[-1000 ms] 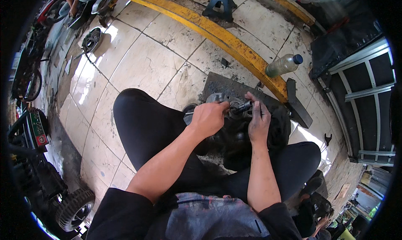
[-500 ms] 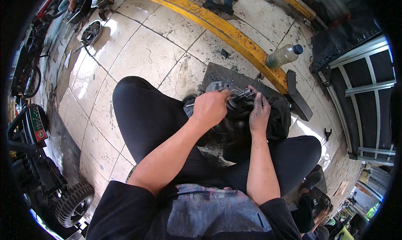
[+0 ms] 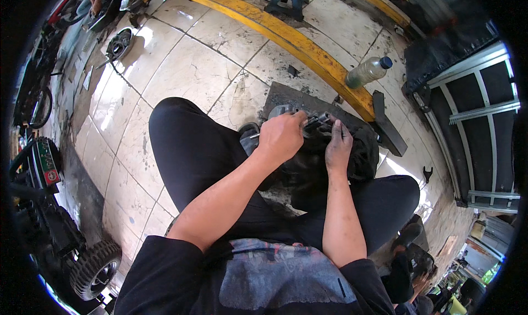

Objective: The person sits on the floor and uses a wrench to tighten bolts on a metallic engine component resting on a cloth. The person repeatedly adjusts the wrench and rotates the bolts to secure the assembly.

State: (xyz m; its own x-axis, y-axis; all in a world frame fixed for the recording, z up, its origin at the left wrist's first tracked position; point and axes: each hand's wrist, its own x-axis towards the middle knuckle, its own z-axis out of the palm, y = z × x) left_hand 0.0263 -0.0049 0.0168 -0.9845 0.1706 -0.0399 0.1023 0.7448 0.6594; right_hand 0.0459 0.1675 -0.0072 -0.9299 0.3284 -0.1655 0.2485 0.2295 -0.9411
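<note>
A grey metal assembly point(image 3: 248, 144) rests on a dark plate point(image 3: 286, 92) between my bent knees, partly hidden by my hands. My left hand point(image 3: 282, 134) is closed on a thin metal rod point(image 3: 254, 137) that sticks out leftward from the fist. At its fingertips is a dark cylindrical shaft point(image 3: 320, 121) with a hollow silver end. My right hand point(image 3: 339, 144), blackened with grime, has its fingers closed round the end of that shaft. Bunched black cloth point(image 3: 363, 161) lies under and beside my right hand.
A yellow steel beam point(image 3: 286, 31) crosses the tiles, with a bottle point(image 3: 363, 73) at its right end. Beyond are a blue stand point(image 3: 286, 1) and a round part point(image 3: 118, 45). Vehicles point(image 3: 55, 221) line the left; metal-framed panels point(image 3: 478, 128) stand right. Other people point(image 3: 96, 1) sit top left and lower right.
The view has shifted, so hands and surroundings sit higher than a second ago. My left hand has moved slightly right, toward the shaft's end, and my right hand still grips there.
</note>
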